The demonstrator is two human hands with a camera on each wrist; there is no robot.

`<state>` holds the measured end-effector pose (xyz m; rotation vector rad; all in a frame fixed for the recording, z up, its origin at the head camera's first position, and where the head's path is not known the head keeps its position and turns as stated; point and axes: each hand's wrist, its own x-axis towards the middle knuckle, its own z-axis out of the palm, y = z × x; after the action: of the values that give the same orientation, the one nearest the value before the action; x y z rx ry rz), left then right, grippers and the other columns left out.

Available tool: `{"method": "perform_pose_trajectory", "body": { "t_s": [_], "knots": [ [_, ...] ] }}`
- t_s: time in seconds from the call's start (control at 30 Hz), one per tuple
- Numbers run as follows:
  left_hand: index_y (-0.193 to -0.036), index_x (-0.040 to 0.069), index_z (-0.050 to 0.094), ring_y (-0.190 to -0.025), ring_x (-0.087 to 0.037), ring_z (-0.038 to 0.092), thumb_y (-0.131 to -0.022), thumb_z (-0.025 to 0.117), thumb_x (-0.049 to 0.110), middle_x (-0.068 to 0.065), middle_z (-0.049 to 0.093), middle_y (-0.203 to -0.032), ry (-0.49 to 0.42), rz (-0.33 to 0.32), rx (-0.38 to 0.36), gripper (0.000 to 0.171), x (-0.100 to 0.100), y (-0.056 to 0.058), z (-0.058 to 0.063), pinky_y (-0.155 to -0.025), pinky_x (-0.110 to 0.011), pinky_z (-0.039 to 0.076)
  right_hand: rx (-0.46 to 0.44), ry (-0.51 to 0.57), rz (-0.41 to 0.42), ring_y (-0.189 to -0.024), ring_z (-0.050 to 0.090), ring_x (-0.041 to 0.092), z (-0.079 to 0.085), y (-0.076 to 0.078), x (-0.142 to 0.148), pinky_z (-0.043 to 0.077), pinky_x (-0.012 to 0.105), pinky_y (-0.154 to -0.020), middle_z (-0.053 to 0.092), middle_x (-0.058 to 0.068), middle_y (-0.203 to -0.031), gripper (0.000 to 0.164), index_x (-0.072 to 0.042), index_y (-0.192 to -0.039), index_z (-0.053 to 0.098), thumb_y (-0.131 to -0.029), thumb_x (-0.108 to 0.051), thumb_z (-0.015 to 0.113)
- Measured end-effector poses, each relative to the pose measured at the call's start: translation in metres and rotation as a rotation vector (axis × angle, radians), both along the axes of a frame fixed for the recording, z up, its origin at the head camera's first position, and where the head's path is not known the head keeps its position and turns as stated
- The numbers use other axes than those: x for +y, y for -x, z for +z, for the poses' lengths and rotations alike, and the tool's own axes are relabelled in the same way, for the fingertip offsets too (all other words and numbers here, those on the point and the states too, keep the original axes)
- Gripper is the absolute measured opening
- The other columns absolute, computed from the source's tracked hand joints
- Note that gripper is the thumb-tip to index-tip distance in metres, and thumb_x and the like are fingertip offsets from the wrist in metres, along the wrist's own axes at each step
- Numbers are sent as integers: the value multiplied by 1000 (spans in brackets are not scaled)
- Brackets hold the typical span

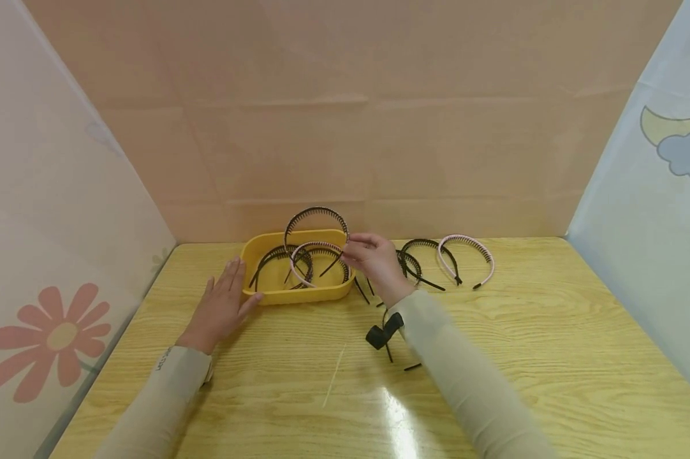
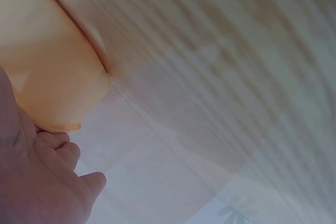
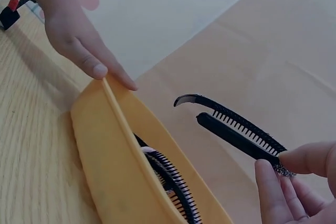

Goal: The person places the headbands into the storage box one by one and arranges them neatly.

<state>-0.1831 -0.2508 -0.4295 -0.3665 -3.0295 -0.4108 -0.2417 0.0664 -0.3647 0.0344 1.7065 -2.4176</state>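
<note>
A black toothed headband [image 1: 316,210] hangs over the yellow basket [image 1: 299,297], its side pinched between the thumb and fingers of my right hand [image 1: 375,262]. In the right wrist view the same headband [image 3: 239,129] shows its comb teeth and a sparkly part by the fingertips. Several headbands lie inside the basket, among them a pink one [image 1: 294,262] and a black one [image 1: 264,260]. My left hand [image 1: 223,305] rests with extended fingers against the basket's left end; the left wrist view shows its fingers [image 2: 68,153] at the basket's wall [image 2: 58,61].
Right of the basket, several headbands lie on the wooden table [image 1: 551,331], including a black one [image 1: 428,242] and a pink one [image 1: 465,238]. Another headband lies partly hidden below my right wrist. A tan backdrop [image 1: 379,140] stands behind, with pale printed panels at both sides.
</note>
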Motion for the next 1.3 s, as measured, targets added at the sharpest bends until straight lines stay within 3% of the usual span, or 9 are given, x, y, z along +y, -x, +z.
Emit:
{"method": "perform_pose_trajectory", "body": {
  "t_s": [0.2,0.43,0.6,0.73,0.9,1.3],
  "knots": [
    [-160,-7,6,-153,-43,10,-107,43,52,-27,8,-166,1,5,-4,87,1,-1,2,-118,-68,10,-32,-6,3,-99,69,27,-10,3,-18,60,29,-84,61,21,-118,38,11,-132,54,-96,8,63],
    [-160,-6,5,-153,-43,9,-107,42,53,-27,7,-166,-2,6,-9,88,2,0,1,-119,-67,10,-43,18,0,-88,68,19,-20,4,-34,60,31,-86,62,20,-112,35,13,-129,54,-95,9,62],
    [-160,-6,5,-153,-44,9,-107,42,53,-27,7,-166,-3,4,-9,88,2,-1,1,-119,-67,10,-46,-4,10,-100,68,33,-23,2,-46,59,34,-88,57,31,-128,32,11,-126,56,-95,11,62],
    [-160,-6,5,-153,-43,9,-107,42,53,-27,7,-166,-3,5,-8,87,1,-1,1,-119,-67,9,-33,-67,27,-104,68,37,-26,2,-54,60,34,-87,59,28,-125,32,8,-126,57,-95,8,64],
    [-160,-6,5,-153,-43,8,-107,42,52,-27,7,-166,-5,5,-6,87,1,-2,2,-119,-67,9,-5,-133,28,-92,69,25,-28,3,-62,60,33,-84,61,17,-111,34,8,-125,57,-93,8,66],
    [-160,-7,5,-153,-44,9,-107,42,52,-27,7,-166,-5,0,-6,87,2,-2,3,-118,-68,10,104,-360,45,-83,72,28,-34,3,-66,62,39,-81,60,15,-103,27,6,-117,58,-93,4,69]
  ]
}}
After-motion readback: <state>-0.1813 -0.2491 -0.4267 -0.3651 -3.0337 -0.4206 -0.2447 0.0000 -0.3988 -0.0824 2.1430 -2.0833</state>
